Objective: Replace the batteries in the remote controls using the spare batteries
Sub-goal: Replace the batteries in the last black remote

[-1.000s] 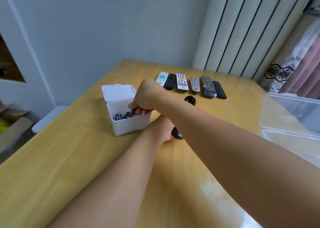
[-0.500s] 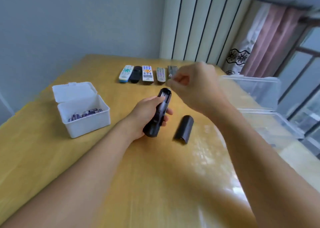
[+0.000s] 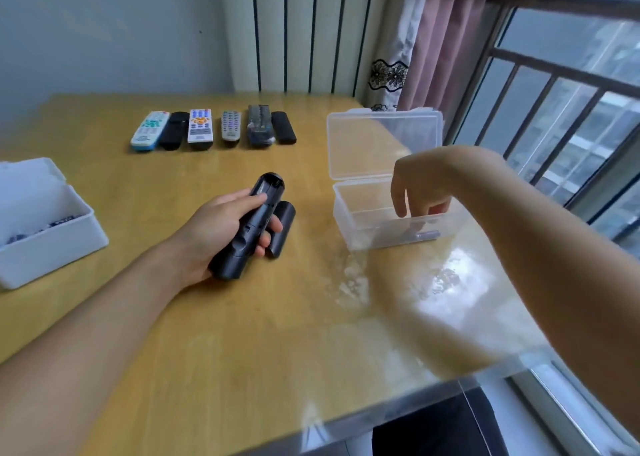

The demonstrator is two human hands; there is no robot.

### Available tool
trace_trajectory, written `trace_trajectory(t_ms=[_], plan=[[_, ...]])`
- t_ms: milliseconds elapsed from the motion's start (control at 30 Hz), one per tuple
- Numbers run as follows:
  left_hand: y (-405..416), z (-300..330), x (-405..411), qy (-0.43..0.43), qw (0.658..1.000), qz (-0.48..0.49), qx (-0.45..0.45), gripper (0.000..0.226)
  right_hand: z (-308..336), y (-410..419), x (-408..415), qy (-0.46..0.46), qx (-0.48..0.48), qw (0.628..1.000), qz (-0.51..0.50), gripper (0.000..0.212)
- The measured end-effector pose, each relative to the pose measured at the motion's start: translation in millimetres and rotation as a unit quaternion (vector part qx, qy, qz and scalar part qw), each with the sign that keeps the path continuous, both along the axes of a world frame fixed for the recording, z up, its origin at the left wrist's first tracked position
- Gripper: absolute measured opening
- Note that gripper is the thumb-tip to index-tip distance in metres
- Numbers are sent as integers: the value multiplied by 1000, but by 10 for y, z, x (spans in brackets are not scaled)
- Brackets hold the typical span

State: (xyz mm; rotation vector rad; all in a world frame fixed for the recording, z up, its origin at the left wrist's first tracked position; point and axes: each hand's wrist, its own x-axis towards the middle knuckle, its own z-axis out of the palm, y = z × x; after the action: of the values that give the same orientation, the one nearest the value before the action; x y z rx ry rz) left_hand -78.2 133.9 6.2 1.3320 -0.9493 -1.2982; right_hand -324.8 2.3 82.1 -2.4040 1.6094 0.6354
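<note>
My left hand (image 3: 221,233) grips a black remote (image 3: 251,227) at the table's middle, back side up, with its battery bay uncovered. The remote's black cover (image 3: 284,227) lies on the table just right of it. My right hand (image 3: 419,188) hangs over the clear plastic box (image 3: 367,233), fingers pointing down and loosely spread, holding nothing that I can see. A single battery (image 3: 427,235) lies on the floor of that box under the fingers. A white box (image 3: 48,247) at the left edge holds spare batteries (image 3: 62,220).
Several more remotes (image 3: 211,129) lie in a row at the far side of the wooden table (image 3: 242,334). The clear box's lid (image 3: 381,140) stands upright behind it. A window with railings is to the right, and the table's near edge is close.
My right hand left the white battery box, passed the top of the held remote and now hangs over the clear box, where a battery lies. My view swung right.
</note>
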Motion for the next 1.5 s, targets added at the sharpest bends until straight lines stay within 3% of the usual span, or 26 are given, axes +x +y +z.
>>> trace_trajectory(t_ms=[200,467,567,700,800,867,967,1067,1200,1400,1500], plan=[[-12,-27,33,10,1000,-11,0,26,-129,-43,40,91,-23,995,14,19],[-21,-19,43,11,1000,-19,3,26,-179,-76,-35,74,12,995,59,16],[-12,-10,51,20,1000,-20,4,26,-165,-80,-33,-25,35,998,50,20],[-4,5,72,32,999,-16,0,29,-142,5,28,-219,93,971,-5,4],[-1,25,98,55,998,-7,5,38,-21,91,77,-283,35,959,8,6],[3,34,115,69,998,-1,9,44,95,154,141,-369,-22,929,18,7],[13,46,131,86,996,8,6,46,193,309,421,-497,-21,866,47,11],[23,54,166,105,994,13,-5,47,46,414,854,-480,-3,873,86,10],[7,43,210,101,994,35,-17,46,-156,427,1193,-386,-131,904,133,6],[-36,31,279,74,994,55,-53,39,-310,474,1277,-412,-252,852,202,3],[-51,11,271,36,996,47,-72,37,-325,473,1283,-382,-312,831,255,9]])
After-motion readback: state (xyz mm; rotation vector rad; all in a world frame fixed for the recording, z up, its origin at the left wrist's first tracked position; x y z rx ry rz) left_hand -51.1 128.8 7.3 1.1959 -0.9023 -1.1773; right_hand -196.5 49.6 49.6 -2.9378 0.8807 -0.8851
